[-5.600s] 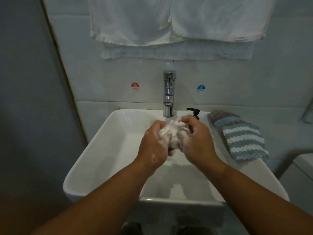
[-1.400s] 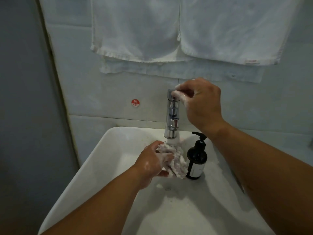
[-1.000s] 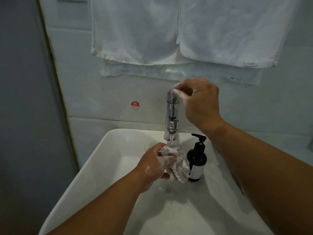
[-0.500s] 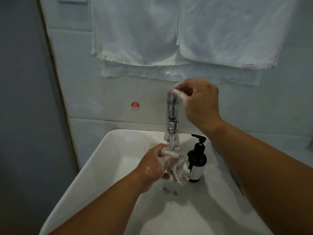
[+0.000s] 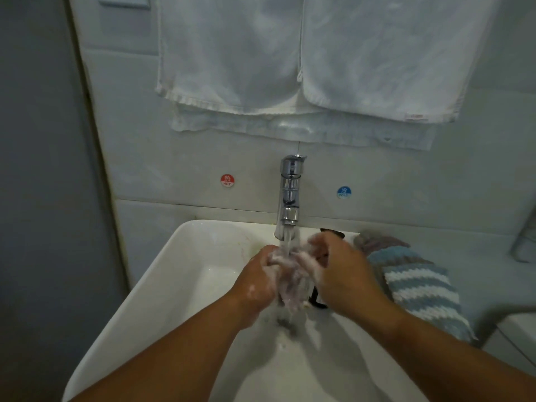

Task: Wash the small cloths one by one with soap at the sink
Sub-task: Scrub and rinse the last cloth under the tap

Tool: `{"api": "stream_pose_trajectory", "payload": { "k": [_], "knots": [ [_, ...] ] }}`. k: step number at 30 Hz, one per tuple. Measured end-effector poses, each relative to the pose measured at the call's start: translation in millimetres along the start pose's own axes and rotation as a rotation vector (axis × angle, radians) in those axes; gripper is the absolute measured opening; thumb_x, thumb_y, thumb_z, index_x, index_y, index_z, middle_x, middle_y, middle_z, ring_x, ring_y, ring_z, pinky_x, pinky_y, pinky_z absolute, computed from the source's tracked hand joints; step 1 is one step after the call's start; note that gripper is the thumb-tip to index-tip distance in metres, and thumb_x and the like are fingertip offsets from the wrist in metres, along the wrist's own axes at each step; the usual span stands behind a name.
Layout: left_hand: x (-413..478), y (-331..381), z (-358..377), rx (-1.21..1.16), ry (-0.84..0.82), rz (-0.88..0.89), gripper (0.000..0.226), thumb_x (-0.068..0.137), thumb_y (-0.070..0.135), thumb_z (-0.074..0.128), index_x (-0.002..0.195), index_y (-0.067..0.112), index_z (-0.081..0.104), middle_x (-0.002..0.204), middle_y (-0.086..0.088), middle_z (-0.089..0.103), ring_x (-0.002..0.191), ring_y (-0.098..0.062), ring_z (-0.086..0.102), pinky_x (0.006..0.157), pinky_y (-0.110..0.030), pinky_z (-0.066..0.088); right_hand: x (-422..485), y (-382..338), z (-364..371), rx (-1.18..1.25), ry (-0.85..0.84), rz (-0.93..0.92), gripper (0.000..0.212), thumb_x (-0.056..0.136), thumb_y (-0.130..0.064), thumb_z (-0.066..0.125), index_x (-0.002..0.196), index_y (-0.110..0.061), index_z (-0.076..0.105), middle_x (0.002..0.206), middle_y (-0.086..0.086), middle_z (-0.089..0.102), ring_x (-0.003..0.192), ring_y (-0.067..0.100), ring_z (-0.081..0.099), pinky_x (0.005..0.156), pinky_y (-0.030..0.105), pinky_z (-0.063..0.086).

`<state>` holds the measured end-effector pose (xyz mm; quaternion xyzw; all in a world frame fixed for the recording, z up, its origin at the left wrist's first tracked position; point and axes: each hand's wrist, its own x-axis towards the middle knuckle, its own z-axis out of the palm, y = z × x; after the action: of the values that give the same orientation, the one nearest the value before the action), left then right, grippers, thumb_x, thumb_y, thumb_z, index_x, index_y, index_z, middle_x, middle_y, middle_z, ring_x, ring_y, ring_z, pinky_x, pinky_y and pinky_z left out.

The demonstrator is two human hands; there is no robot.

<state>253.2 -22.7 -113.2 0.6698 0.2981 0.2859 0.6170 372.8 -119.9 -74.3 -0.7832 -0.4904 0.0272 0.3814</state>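
**Head view: soaped cloth under rinse at the running faucet**

Finding: the left hand point(image 5: 261, 281) and right hand point(image 5: 345, 280) are both curled round one small cloth point(image 5: 290, 282). It is bunched between them over the middle of the sink point(image 5: 139, 309), directly in the water stream point(image 5: 287, 242) falling from the chrome faucet point(image 5: 290, 195). Suds cling to the fingers and to the left wrist.

Assessment: the step in hand appears to be rinsing. To do it well, open the wad so water reaches the inner folds, turn it under the flow, and squeeze repeatedly until the run-off shows no foam. Hold it low in the basin to limit splashing.

Materials: the cloth is pale, soft and sodden, limp and lumpy, so likely slippery. The basin is smooth, glossy white ceramic with sloped walls. The faucet is a polished upright cylinder. A dark pump bottle point(image 5: 333, 234) is mostly hidden behind the right hand. Knitted striped cloths point(image 5: 417, 288), thick and ribbed, lie stacked just right of the basin. White towels point(image 5: 232, 53) hang on the far wall.
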Motion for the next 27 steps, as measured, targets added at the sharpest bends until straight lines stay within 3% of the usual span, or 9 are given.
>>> {"api": "stream_pose_trajectory", "payload": {
  "k": [4,7,11,13,17,19,23,27],
  "knots": [
    [-1.7,0.7,0.8,-0.009,0.046,-0.014,0.016,0.102,0.015,0.050,0.112,0.023,0.060,0.095,-0.016,0.071,0.071,-0.024,0.065,0.058,-0.033,0.050,-2.9,6.0,21.2,0.044,-0.182,0.035,0.026,0.098,-0.032,0.063,0.123,-0.027,0.056,0.109,-0.008,0.064,0.092,0.005,0.062,0.073,0.018,0.050],
    [-2.0,2.4,-0.8,-0.032,0.085,-0.040,0.017,0.105,0.019,0.047,0.114,0.023,0.060,0.105,-0.010,0.070,0.092,-0.027,0.070,0.068,-0.041,0.060,2.1,6.4,33.6,0.161,-0.148,0.002,0.022,0.102,-0.031,0.058,0.124,-0.029,0.059,0.112,-0.008,0.066,0.100,0.008,0.065,0.086,0.026,0.056],
    [-4.0,7.5,-1.3,-0.055,0.133,-0.035,0.021,0.107,0.023,0.041,0.119,0.022,0.058,0.109,-0.010,0.070,0.097,-0.029,0.070,0.076,-0.049,0.063,5.9,-0.6,47.8,0.294,-0.095,-0.050,0.012,0.105,-0.038,0.051,0.110,-0.040,0.061,0.104,-0.012,0.067,0.095,0.001,0.064,0.076,0.008,0.048],
    [-4.6,8.9,-2.9,-0.084,0.152,-0.017,0.019,0.107,0.023,0.041,0.116,0.022,0.058,0.107,-0.009,0.070,0.097,-0.028,0.070,0.077,-0.048,0.062,9.0,-1.3,55.2,0.291,-0.055,-0.080,0.012,0.105,-0.038,0.051,0.111,-0.039,0.061,0.107,-0.010,0.066,0.095,-0.001,0.062,0.075,0.006,0.048],
    [-2.4,6.4,-7.3,-0.086,0.211,0.030,0.022,0.108,0.034,0.037,0.114,0.028,0.057,0.109,-0.005,0.070,0.098,-0.024,0.069,0.067,-0.039,0.059,16.5,-4.7,68.8,0.295,-0.016,-0.126,0.010,0.105,-0.037,0.049,0.108,-0.039,0.059,0.110,-0.007,0.064,0.098,0.004,0.064,0.087,0.023,0.056],
    [-1.6,5.3,-7.1,-0.069,0.241,0.066,0.025,0.109,0.041,0.035,0.115,0.029,0.055,0.111,-0.004,0.068,0.099,-0.022,0.069,0.063,-0.034,0.057,20.8,-7.8,70.4,0.292,0.019,-0.144,0.009,0.105,-0.035,0.049,0.104,-0.037,0.058,0.107,-0.006,0.065,0.097,0.005,0.065,0.086,0.024,0.056],
    [0.6,6.0,-4.5,-0.048,0.255,0.081,0.032,0.104,0.051,0.037,0.124,0.029,0.050,0.116,0.001,0.064,0.104,-0.017,0.066,0.090,-0.045,0.059,28.2,-15.8,72.7,0.431,0.008,-0.011,0.021,0.105,-0.040,0.045,0.101,-0.027,0.061,0.092,-0.001,0.070,0.085,0.011,0.070,0.080,0.034,0.060],
    [3.9,2.7,-3.4,0.040,0.272,0.068,0.034,0.104,0.049,0.040,0.125,0.024,0.051,0.117,0.001,0.064,0.108,-0.019,0.064,0.099,-0.045,0.056,33.1,-14.0,80.4,0.480,-0.006,0.205,0.044,0.099,-0.064,0.036,0.107,-0.031,0.064,0.095,-0.002,0.074,0.090,0.017,0.072,0.088,0.044,0.060]
  ]
}}
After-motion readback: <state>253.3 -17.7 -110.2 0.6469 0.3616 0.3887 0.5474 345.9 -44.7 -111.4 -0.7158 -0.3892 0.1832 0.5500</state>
